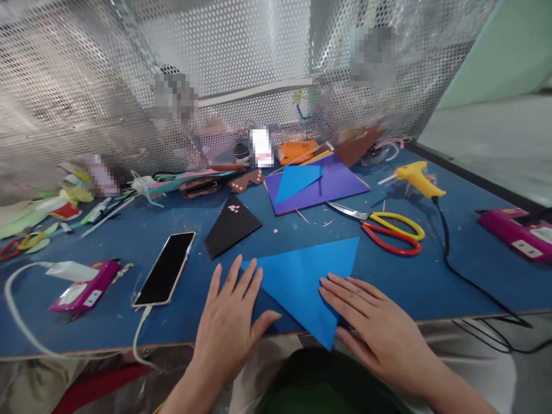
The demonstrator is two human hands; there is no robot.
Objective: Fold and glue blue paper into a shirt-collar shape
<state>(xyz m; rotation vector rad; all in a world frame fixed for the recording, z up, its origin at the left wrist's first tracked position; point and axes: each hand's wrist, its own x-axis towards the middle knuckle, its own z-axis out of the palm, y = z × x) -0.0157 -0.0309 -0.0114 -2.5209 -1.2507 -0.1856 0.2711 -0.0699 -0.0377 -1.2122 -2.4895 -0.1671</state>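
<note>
A folded blue sheet of paper (308,276) lies on the table at the front edge, one corner pointing toward me. My left hand (233,316) rests flat at its left corner, fingers spread and thumb out. On the paper's right side, my right hand (366,322) presses with outstretched fingers; its thumb lies below, near the paper's lower right edge. Just beyond my left hand is a black folded paper piece (233,227) with small pink bits on it. Scissors (379,224) with red and yellow handles lie open past the paper's right corner.
A phone (166,269) on a cable lies left of my left hand, beside a magenta power strip (88,287). Purple paper (340,187) bears another blue piece (295,181). A yellow glue gun (418,177) sits at right, its cord crossing the table edge. Perforated metal mesh (241,52) stands behind.
</note>
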